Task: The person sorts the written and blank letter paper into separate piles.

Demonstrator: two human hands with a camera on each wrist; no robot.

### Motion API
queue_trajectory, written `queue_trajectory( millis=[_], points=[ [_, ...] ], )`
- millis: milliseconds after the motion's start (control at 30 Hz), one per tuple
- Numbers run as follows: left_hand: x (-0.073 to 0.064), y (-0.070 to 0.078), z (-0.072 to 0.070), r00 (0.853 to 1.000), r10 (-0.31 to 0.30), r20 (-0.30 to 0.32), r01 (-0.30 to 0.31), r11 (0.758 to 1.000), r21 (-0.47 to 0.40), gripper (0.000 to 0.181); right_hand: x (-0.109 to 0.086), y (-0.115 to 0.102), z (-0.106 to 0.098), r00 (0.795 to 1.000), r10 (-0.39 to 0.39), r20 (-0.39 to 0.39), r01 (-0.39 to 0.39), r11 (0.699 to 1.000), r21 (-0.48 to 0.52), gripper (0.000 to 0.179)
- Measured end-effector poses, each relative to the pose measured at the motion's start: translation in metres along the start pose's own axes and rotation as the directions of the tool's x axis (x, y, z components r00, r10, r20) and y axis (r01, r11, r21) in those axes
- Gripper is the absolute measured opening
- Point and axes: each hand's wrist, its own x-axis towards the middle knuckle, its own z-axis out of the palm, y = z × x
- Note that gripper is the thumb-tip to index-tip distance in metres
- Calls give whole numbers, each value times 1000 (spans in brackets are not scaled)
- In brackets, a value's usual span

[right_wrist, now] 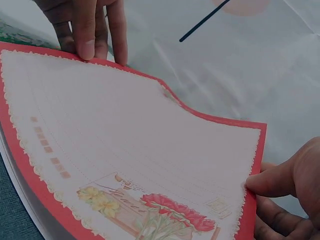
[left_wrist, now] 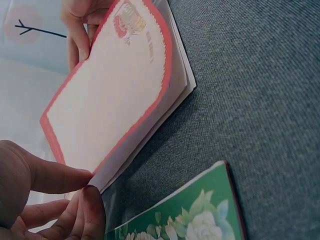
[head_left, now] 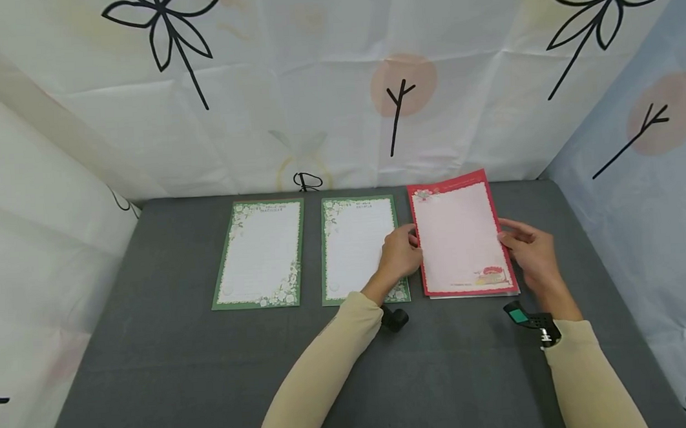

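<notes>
A red-bordered sheet of letter paper (head_left: 459,240) with a pale middle and flowers printed in one corner is held at the right of the table. My left hand (head_left: 400,256) pinches its left edge between thumb and fingers. At the opposite edge my right hand (head_left: 532,250) grips it, thumb on top and fingers beneath. The sheet bows in both wrist views, and white sheets (left_wrist: 186,82) show under it. Beside my left hand lies a green-bordered sheet (head_left: 356,239) with white flowers, partly covered by that hand and forearm.
A second green-bordered sheet (head_left: 261,254) lies flat farther left. The dark grey table (head_left: 170,352) runs back to a white cloth backdrop (head_left: 314,99) with printed leaves, and more cloth (head_left: 640,224) hangs along the right side.
</notes>
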Motion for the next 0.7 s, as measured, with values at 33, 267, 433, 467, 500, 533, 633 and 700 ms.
queue_trajectory(
  millis=[33,267,433,467,500,533,633,700],
  points=[
    [1,1,1,1000,1,10,-1,1000,11,51,0,0,-1,1000,0,-5,0,1000,-7,43],
    [4,3,6,999,3,47,-5,998,59,55,3,2,-3,1000,17,-20,-18,999,-48,43],
    [6,3,9,998,-4,69,-4,993,115,53,4,3,-3,999,23,-24,-26,996,-89,42],
    [6,3,9,997,-8,75,-2,992,128,53,4,3,-3,999,21,-24,-23,995,-99,41],
    [7,3,10,997,-12,80,0,990,143,52,4,3,-2,1000,16,-23,-19,994,-111,41],
    [7,3,10,997,-16,81,3,988,153,52,5,4,-2,1000,10,-24,-13,992,-127,40],
    [9,4,11,996,-35,86,19,985,174,50,4,5,-1,1000,-10,-29,5,985,-170,39],
    [9,5,11,995,-46,85,29,982,185,51,4,5,1,999,-20,-40,12,979,-205,38]
  ],
)
